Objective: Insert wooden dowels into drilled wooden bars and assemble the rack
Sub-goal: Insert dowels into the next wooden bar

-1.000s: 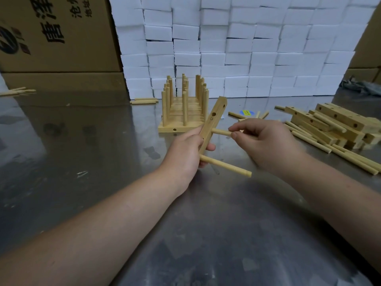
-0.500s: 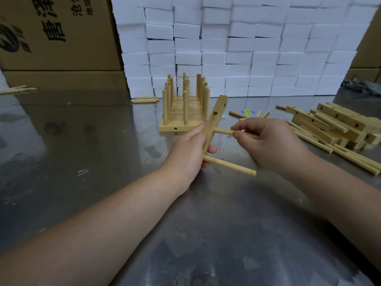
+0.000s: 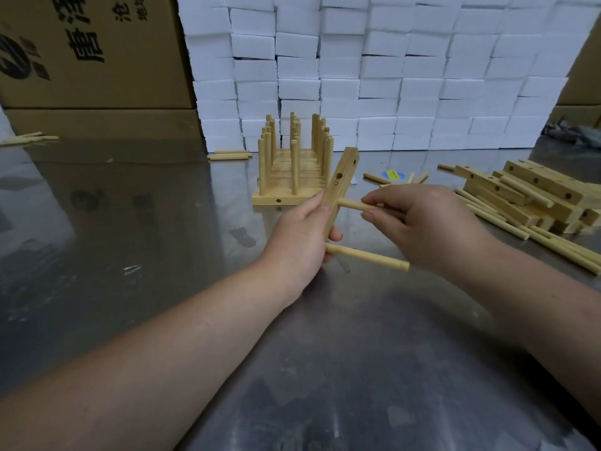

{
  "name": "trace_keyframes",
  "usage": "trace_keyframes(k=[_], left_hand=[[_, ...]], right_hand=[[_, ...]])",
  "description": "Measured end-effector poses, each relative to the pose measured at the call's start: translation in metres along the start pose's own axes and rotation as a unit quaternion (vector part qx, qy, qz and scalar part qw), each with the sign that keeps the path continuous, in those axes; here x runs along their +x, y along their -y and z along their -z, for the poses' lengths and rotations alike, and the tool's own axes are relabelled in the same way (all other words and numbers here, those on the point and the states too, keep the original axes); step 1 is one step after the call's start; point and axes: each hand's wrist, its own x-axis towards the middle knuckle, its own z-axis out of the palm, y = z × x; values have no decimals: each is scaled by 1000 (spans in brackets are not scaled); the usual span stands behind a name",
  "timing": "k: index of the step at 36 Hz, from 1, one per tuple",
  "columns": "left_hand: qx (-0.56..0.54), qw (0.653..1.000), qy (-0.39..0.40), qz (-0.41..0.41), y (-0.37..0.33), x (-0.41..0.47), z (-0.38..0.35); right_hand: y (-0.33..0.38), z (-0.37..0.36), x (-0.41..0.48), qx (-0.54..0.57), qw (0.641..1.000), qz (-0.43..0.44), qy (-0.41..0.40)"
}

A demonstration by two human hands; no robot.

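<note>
Upper dowel (image 3: 351,205) sits slightly deeper than before | left hand (image 3: 299,236) grips bar (image 3: 341,180), right hand (image 3: 422,222) pinches upper dowel, in front of finished rack (image 3: 292,167) | lower dowel (image 3: 367,255) seated; hole (image 3: 339,175) above empty; spare bars (image 3: 533,182) right of rack.

rack (image 3: 292,177) behind bar (image 3: 341,183), bars (image 3: 533,190) right
</note>
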Motion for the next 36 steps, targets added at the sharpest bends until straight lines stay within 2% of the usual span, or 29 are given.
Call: trace_keyframes(k=[7, 13, 17, 20, 29, 33, 36], left_hand=[[16, 1000, -12, -19, -3, -3, 0], [49, 998, -21, -40, -1, -4, 0], [59, 997, -27, -43, 0, -4, 0], [62, 997, -28, -45, 1, -4, 1], [68, 995, -26, -62, 4, -2, 1], [76, 995, -25, -64, 6, -1, 0], [123, 990, -18, -66, 6, 0, -2]], right_hand=[[1, 1, 0, -37, 997, 69, -24], [1, -3, -2, -19, 997, 64, -35], [3, -7, -4, 31, 998, 20, -52], [0, -10, -4, 68, 997, -33, -28], [-3, -11, 1, 232, 965, -120, -22], [-4, -12, 3, 263, 952, -158, -10], [-6, -13, 3, 256, 951, -175, 0]])
